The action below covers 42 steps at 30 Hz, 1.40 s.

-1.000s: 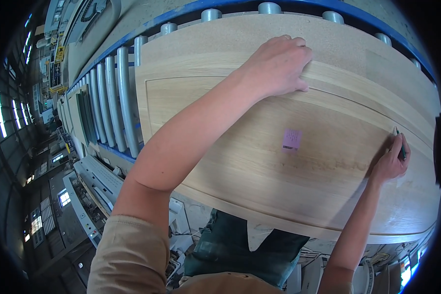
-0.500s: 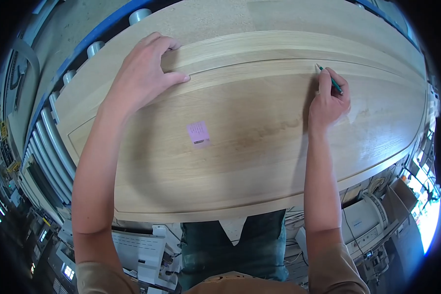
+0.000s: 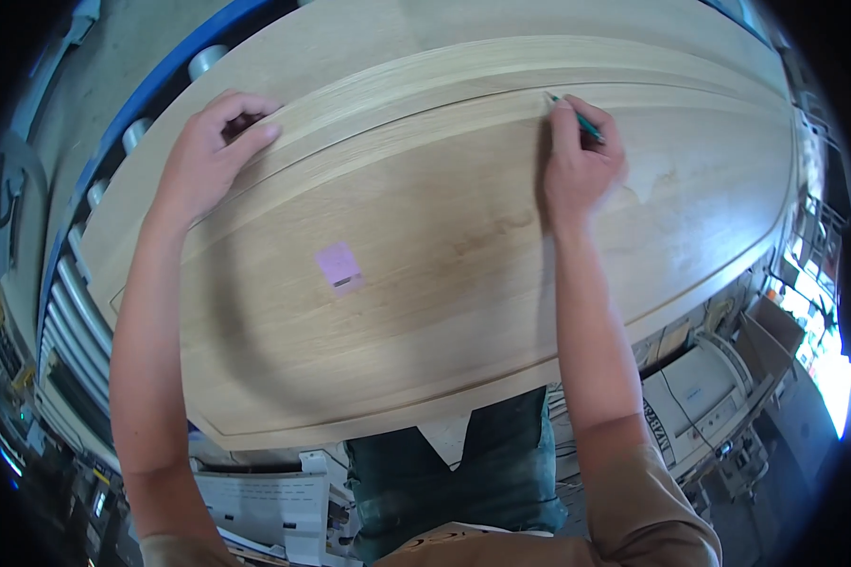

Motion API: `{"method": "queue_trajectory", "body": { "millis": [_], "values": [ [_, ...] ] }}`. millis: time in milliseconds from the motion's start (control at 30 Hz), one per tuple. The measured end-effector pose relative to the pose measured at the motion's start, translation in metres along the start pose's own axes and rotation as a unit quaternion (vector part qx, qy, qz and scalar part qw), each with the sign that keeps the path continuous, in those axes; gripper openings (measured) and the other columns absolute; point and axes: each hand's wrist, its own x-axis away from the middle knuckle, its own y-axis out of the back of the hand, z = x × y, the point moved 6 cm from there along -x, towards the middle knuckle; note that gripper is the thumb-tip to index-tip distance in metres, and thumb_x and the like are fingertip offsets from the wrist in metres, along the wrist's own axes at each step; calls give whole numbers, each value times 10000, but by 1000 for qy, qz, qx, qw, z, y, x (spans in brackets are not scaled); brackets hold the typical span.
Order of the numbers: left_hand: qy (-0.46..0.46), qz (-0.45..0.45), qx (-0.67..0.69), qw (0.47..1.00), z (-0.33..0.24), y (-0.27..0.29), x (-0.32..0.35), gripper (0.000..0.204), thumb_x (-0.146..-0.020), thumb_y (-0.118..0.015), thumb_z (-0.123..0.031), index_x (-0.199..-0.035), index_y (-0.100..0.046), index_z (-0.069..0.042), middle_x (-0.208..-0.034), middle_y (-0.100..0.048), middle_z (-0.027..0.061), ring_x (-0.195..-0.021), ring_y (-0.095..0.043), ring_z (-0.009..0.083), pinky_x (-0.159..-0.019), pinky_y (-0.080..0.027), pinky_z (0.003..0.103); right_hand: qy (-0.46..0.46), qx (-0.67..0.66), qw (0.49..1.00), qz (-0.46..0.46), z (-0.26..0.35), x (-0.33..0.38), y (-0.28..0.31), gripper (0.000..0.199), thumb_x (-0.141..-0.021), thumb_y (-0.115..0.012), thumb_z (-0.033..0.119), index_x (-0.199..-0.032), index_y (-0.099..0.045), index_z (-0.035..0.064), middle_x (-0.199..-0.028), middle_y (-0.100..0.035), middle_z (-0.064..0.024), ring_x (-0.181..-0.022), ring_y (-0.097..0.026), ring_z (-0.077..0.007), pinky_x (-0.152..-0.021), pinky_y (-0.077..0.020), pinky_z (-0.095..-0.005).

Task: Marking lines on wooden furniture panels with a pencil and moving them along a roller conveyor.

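A large pale wooden panel [image 3: 425, 312] with a grooved border lies in front of me. A long wooden strip [image 3: 416, 80] with a dark seam beside it crosses its far part. My left hand [image 3: 208, 156] is at the strip's left part, fingers curled and thumb apart from them, with nothing visible in between. In my right hand [image 3: 581, 175] is a slim green pencil [image 3: 591, 130], pinched between thumb and fingers. Its pale tip is at the wood just on the near side of the seam. A purple paper label [image 3: 338, 266] sits on the panel between my forearms.
Grey rollers [image 3: 83, 307] and a blue rail [image 3: 123, 113] run along the left side. Below the panel's near edge are a light-coloured machine housing [image 3: 265, 506] and another white machine [image 3: 695, 397] at the right. A brown box [image 3: 775, 331] stands beyond that.
My view has shifted, so the panel and label appear turned and moved left. My left hand's thumb and fingers have drawn closer together. The pencil stays in my right hand near the seam.
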Motion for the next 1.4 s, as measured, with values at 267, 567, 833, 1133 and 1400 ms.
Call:
{"method": "queue_trajectory", "body": {
  "millis": [267, 567, 833, 1133, 1400],
  "values": [
    [15, 4, -14, 1000, 6, 0, -5, 246, -946, -770, -169, -1136, -740, -16, -1023, -657, 7, -905, -592, 98, -859, -475, 261, 13, 46, 999, -13, 14, -2, 2, 192, -895, -785, 201, -992, -804, 37, -798, -728, -38, -715, -610, -98, -693, -505, -275],
    [22, -3, -10, 1000, 11, 4, -2, 303, -922, -791, -275, -1136, -784, -60, -965, -694, 24, -871, -612, 135, -830, -504, 300, 50, 109, 993, 17, 35, 26, -24, 217, -903, -777, 248, -1006, -806, 59, -816, -749, -63, -697, -636, -132, -695, -524, -313],
    [-8, 8, 13, 1000, 5, 4, -2, 322, -913, -789, -298, -1140, -783, -70, -1015, -771, 70, -940, -705, 177, -876, -550, 336, 58, 24, 992, 110, 97, 146, -111, 139, -906, -780, 172, -977, -782, 52, -839, -752, -107, -718, -698, -170, -695, -562, -323],
    [-52, 13, 2, 999, 14, 2, -11, 352, -920, -784, -319, -1163, -780, -65, -987, -766, 64, -919, -691, 158, -862, -542, 323, 156, 12, 973, 172, 149, 246, -185, 139, -895, -780, 109, -1006, -757, 29, -842, -730, -130, -689, -689, -211, -668, -555, -343],
    [-67, 22, 32, 997, 19, -1, -12, 330, -921, -781, -304, -1157, -780, -73, -994, -770, 75, -917, -698, 170, -863, -548, 328, 15, 64, 994, 87, 112, 162, -117, 223, -903, -768, 226, -1028, -775, 43, -892, -768, -158, -761, -736, -262, -744, -574, -363]
  ]
}}
